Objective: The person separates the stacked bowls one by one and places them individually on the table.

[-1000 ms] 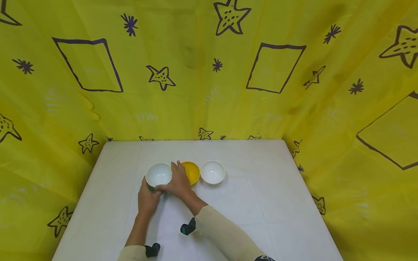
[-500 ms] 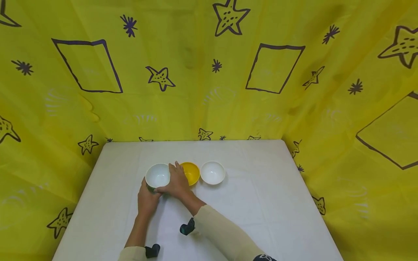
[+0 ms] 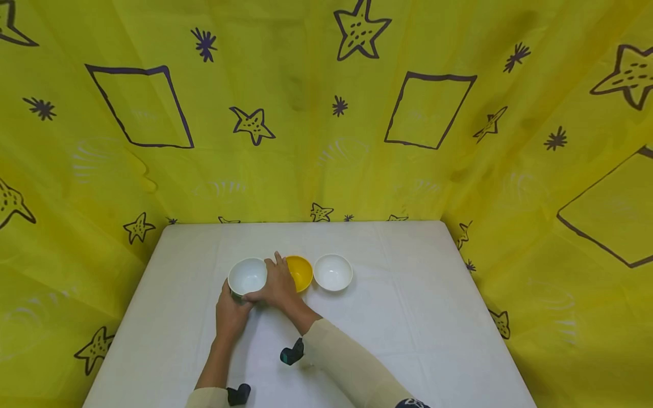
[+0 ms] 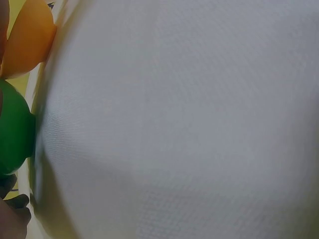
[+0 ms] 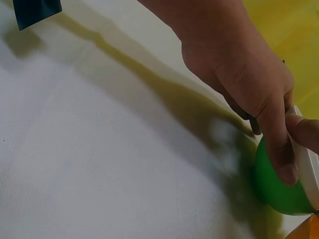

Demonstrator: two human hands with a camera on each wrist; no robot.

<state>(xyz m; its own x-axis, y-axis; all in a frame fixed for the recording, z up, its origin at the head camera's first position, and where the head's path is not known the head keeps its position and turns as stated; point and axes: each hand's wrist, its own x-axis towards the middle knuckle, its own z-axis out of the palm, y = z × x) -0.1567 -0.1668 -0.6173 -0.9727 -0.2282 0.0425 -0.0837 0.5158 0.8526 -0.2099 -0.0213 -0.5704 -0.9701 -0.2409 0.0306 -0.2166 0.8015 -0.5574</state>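
Note:
A white bowl sits in a green bowl at the left of the row. My left hand grips the green bowl from the left and front, its thumb pressed to the green side. From the right, my right hand holds the white bowl, with its thumb over the front rim. In the left wrist view the green bowl's foot is close over the tablecloth. Just right of it stands a yellow bowl, partly covered by my right hand.
A second white bowl stands beside the yellow one. All are on a table with a white cloth, walled behind and at the sides by yellow curtains with star drawings. Dark wrist cameras sit on both forearms.

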